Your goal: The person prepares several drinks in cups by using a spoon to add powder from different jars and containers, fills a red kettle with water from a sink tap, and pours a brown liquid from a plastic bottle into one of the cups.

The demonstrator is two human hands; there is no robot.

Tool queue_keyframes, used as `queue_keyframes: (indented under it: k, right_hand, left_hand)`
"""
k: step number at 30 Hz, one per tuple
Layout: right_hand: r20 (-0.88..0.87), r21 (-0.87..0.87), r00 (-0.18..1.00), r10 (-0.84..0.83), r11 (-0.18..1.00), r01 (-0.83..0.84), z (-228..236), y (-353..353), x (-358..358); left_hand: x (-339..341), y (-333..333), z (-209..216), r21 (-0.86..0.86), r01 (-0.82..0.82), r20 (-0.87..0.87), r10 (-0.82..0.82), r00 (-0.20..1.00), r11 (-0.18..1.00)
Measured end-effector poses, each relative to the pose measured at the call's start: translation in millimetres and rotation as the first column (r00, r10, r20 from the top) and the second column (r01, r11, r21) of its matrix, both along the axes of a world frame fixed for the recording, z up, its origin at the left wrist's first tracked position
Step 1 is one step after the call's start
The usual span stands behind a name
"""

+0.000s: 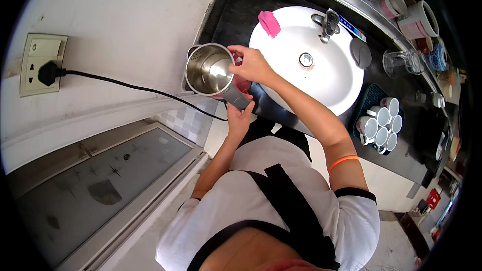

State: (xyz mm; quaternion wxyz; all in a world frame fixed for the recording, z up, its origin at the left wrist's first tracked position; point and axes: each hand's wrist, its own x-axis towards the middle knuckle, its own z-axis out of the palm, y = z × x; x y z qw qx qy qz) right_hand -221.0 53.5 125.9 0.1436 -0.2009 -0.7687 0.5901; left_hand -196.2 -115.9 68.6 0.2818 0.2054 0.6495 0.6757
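An electric kettle [213, 73] with a bare steel inside stands without a lid over the counter's left end, its mouth facing up toward me. My left hand [238, 119] grips its grey handle [236, 96] from the near side. At the right side of the rim is my right hand [253, 65], thumb and fingers closed on the edge, with a fingertip reaching inside. Something pinkish red [242, 84] shows below that hand, beside the handle; I cannot tell whether it belongs to the kettle.
A white sink [281, 75] with a tap [330, 24] lies right of the kettle; a pink cloth [269, 23] hangs on its rim. Farther right, several mugs [381, 115] fill a dark tray [374, 93]. A black cord [135, 88] runs from the wall socket [42, 65] toward the kettle.
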Motion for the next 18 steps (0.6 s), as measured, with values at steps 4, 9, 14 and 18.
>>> queue_keyframes:
  k: [4, 9, 14, 18]
  right_hand:
    - [-0.015, 0.025, 1.000, 0.014, 1.000, -0.013, -8, -12, -1]
    - [-0.101, -0.019, 0.995, 0.006, 1.000, -0.008, -19, -13, -5]
    - [-0.114, -0.128, 0.992, -0.049, 0.991, 0.035, -40, 14, 29]
    - [0.013, 0.146, 0.857, -0.515, 0.849, 0.508, -154, 133, 126]
  left_hand:
    - [-1, -9, -6, -0.006, 0.013, -0.035, -0.013, 0.999, 1.000]
    - [-11, -11, -12, -0.046, 0.003, -0.127, -0.009, 0.992, 0.999]
    - [-24, -12, -3, -0.052, 0.015, -0.073, -0.019, 0.997, 0.999]
    - [-23, -11, 4, -0.065, 0.035, -0.054, -0.039, 0.998, 0.997]
